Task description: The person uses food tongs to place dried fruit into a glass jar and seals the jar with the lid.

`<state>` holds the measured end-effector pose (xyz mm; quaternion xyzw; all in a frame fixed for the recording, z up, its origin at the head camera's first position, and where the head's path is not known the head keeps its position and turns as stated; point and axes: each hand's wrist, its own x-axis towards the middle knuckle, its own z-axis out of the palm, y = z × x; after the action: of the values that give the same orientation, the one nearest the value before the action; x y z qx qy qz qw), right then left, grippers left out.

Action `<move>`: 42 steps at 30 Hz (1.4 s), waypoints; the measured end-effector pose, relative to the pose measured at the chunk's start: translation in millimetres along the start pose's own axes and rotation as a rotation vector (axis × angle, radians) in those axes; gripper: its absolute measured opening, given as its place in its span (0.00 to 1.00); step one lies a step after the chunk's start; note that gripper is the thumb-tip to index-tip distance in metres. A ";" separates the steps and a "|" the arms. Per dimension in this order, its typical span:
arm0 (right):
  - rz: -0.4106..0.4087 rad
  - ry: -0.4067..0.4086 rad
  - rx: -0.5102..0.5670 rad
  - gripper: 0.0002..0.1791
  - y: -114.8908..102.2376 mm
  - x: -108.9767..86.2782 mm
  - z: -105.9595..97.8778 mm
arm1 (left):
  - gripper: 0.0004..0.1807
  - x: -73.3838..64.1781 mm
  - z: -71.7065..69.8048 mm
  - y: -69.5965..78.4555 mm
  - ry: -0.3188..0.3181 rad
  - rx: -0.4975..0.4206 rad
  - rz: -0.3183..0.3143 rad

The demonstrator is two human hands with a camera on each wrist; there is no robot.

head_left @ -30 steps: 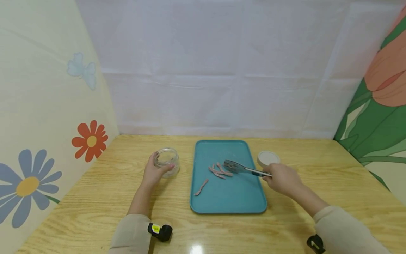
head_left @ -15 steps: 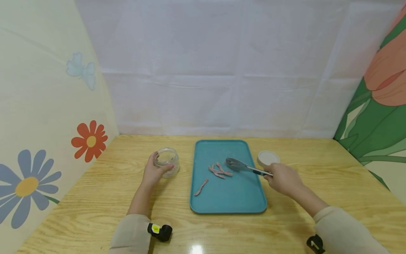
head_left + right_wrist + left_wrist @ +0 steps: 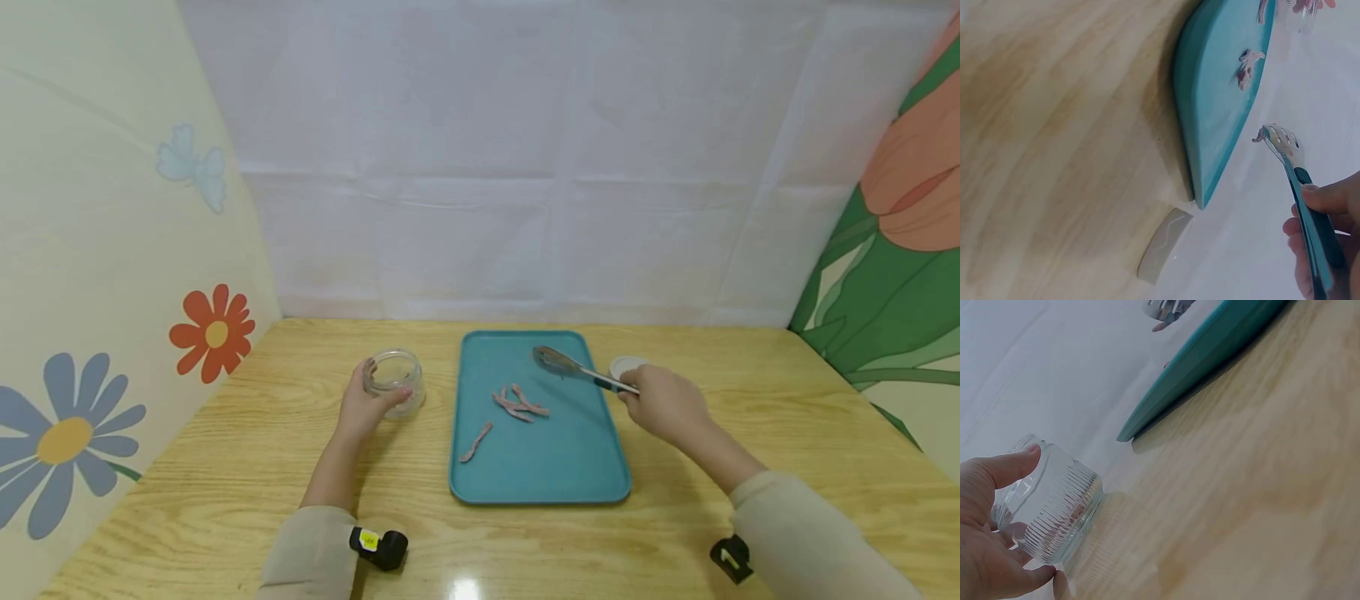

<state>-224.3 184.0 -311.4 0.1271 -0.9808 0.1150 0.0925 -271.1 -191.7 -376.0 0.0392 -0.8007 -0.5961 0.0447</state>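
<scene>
My left hand [image 3: 363,408] holds a ribbed glass jar [image 3: 415,400] upright on the table, thumb and fingers around its side; its mouth is uncovered. In the left wrist view a brownish tint shows through the lower wall of the jar [image 3: 1063,509]. My right hand [image 3: 671,406] grips metal tongs [image 3: 592,375] with dark handle parts, raised over the far part of a teal tray [image 3: 540,471]. From the tongs' tips pokes a small pinkish meat-like strip [image 3: 1258,135]. Several similar strips [image 3: 520,406] lie in a heap mid-tray, and a single strip [image 3: 476,442] lies near the tray's left side.
A round whitish lid [image 3: 624,364] lies right of the tray, partly covered by my right hand in the head view. A white cloth [image 3: 480,250] hangs behind the wooden table [image 3: 405,517], with flower-printed panels [image 3: 82,333] at the sides.
The tongs have risen off the tray beside the heap and shifted toward its far end, the right hand moving with them. Left hand and jar have stayed in place.
</scene>
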 end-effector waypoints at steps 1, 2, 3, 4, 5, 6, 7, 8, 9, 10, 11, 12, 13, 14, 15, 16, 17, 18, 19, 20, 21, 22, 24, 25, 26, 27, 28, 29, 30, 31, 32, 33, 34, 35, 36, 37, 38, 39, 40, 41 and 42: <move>-0.004 0.009 0.001 0.10 -0.9 1.1 -0.7 | 0.50 0.2 0.0 -0.1 0.000 0.000 0.001; -0.007 0.021 0.000 0.11 -1.7 2.4 -1.5 | 0.50 0.2 0.2 0.0 -0.001 -0.002 0.003; -0.010 0.030 -0.003 0.12 -2.7 3.7 -2.4 | 0.50 0.4 0.2 0.0 -0.001 -0.003 0.002; -0.013 0.034 -0.002 0.12 -3.5 4.9 -3.5 | 0.50 0.5 0.3 0.0 -0.002 -0.004 0.002; -0.012 0.038 -0.001 0.13 -4.5 6.2 -4.7 | 0.50 0.7 0.5 -0.1 -0.001 -0.004 0.001; -0.010 0.039 -0.001 0.13 -5.4 7.5 -5.9 | 0.50 0.9 0.5 -0.1 -0.002 -0.003 0.002; -0.008 0.039 0.002 0.13 -6.4 8.8 -7.1 | 0.50 1.0 0.8 -0.1 0.000 -0.001 0.002; -0.006 0.037 0.004 0.13 -7.5 10.2 -8.3 | 0.50 1.1 0.9 -0.1 -0.001 0.000 0.004; -0.006 0.037 0.002 0.13 -8.8 11.7 -9.6 | 0.50 1.3 1.0 -0.2 0.001 0.001 0.005; -0.003 0.036 0.001 0.13 -9.9 13.4 -10.5 | 0.50 1.5 1.1 -0.4 0.001 0.000 0.006; -0.001 0.037 -0.002 0.12 -11.3 15.1 -11.5 | 0.50 1.8 1.2 -0.7 0.002 -0.001 0.006; -0.001 0.041 -0.007 0.12 -12.6 17.0 -12.2 | 0.50 1.8 1.3 -0.8 0.000 -0.002 0.008; -0.002 0.044 -0.011 0.12 -14.1 18.9 -13.0 | 0.50 2.0 1.3 -1.0 0.000 -0.003 0.007; -0.001 0.048 -0.016 0.12 -15.9 20.7 -13.6 | 0.51 2.1 1.3 -1.3 -0.002 -0.005 0.007; 0.001 0.050 -0.020 0.12 -18.0 22.4 -14.2 | 0.50 2.1 1.4 -1.5 -0.001 -0.005 0.005; 0.004 0.049 -0.020 0.12 -20.3 23.9 -14.7 | 0.51 2.1 1.2 -1.7 -0.002 -0.006 0.004; 0.006 0.052 -0.022 0.12 -22.9 25.3 -15.3 | 0.51 2.2 1.2 -1.9 -0.003 -0.003 0.002; 0.007 0.057 -0.023 0.12 -25.4 26.6 -15.7 | 0.51 2.1 1.1 -1.9 -0.004 -0.002 0.001; 0.010 0.058 -0.022 0.12 -28.6 27.6 -16.4 | 0.51 2.2 1.0 -2.1 -0.003 -0.003 0.000; 0.011 0.061 -0.021 0.11 -31.9 28.7 -16.6 | 0.51 2.0 0.9 -2.0 -0.003 -0.002 -0.001; 0.013 0.061 -0.019 0.11 -35.2 29.8 -16.8 | 0.50 1.9 0.9 -1.9 -0.001 -0.003 -0.002; 0.013 0.065 -0.016 0.10 -38.5 30.8 -17.1 | 0.50 1.9 0.9 -2.0 -0.002 -0.003 -0.003; 0.013 0.071 -0.008 0.08 -44.9 33.1 -17.5 | 0.50 1.7 0.9 -1.7 -0.002 -0.010 -0.003; 0.012 0.072 -0.006 0.08 -48.1 34.4 -17.6 | 0.50 1.6 0.9 -1.6 -0.002 -0.013 -0.001; 0.012 0.076 -0.004 0.07 -51.2 35.7 -17.6 | 0.50 1.4 0.9 -1.4 -0.003 -0.015 -0.002; 0.013 0.081 -0.001 0.08 -54.2 36.9 -18.0 | 0.50 1.3 0.8 -1.1 -0.004 -0.019 -0.003; 0.013 0.087 0.004 0.07 -57.3 38.2 -17.9 | 0.50 1.1 0.6 -0.9 -0.007 -0.022 -0.004; 0.013 0.094 0.011 0.07 -60.5 39.4 -18.0 | 0.51 1.0 0.4 -0.7 -0.008 -0.025 -0.005; 0.010 0.106 0.013 0.07 -63.8 40.5 -17.6 | 0.51 0.9 0.2 -0.5 -0.010 -0.027 -0.005; 0.006 0.118 0.018 0.07 -67.0 41.5 -16.9 | 0.51 0.7 0.1 -0.4 -0.012 -0.029 -0.006; 0.003 0.127 0.026 0.06 -70.5 42.1 -16.1 | 0.51 0.6 -0.1 -0.4 -0.014 -0.031 -0.006; -0.004 0.137 0.032 0.06 -73.9 42.7 -14.8 | 0.51 0.4 -0.2 -0.3 -0.016 -0.032 -0.005; -0.012 0.150 0.037 0.05 -77.4 43.3 -13.3 | 0.51 0.4 -0.4 -0.5 -0.018 -0.034 -0.005; -0.018 0.162 0.039 0.05 -80.8 43.8 -11.8 | 0.51 0.3 -0.5 -0.7 -0.018 -0.030 -0.003; -0.024 0.172 0.040 0.05 -84.1 44.3 -10.1 | 0.51 0.3 -0.6 -0.8 -0.019 -0.028 -0.001; -0.028 0.179 0.044 0.05 -87.5 44.9 -8.6 | 0.51 0.3 -0.7 -0.9 -0.019 -0.025 0.000; -0.032 0.184 0.047 0.04 -90.9 45.3 -7.1 | 0.51 0.4 -0.7 -1.0 -0.019 -0.022 0.001; -0.037 0.193 0.051 0.04 -94.0 46.0 -5.7 | 0.51 0.4 -0.8 -1.1 -0.019 -0.021 0.001; -0.040 0.200 0.055 0.04 -97.2 46.7 -4.5 | 0.51 0.6 -0.8 -1.2 -0.018 -0.019 0.001; -0.044 0.205 0.058 0.04 -100.3 47.3 -3.4 | 0.51 0.6 -0.9 -1.1 -0.016 -0.016 0.000; -0.045 0.207 0.063 0.04 -103.5 47.9 -2.7 | 0.51 0.9 -0.9 -1.1 -0.015 -0.017 -0.002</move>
<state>-241.4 76.4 -277.8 0.1394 -0.9588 0.1561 0.1919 -271.8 -193.0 -376.8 0.0349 -0.7959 -0.6032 0.0385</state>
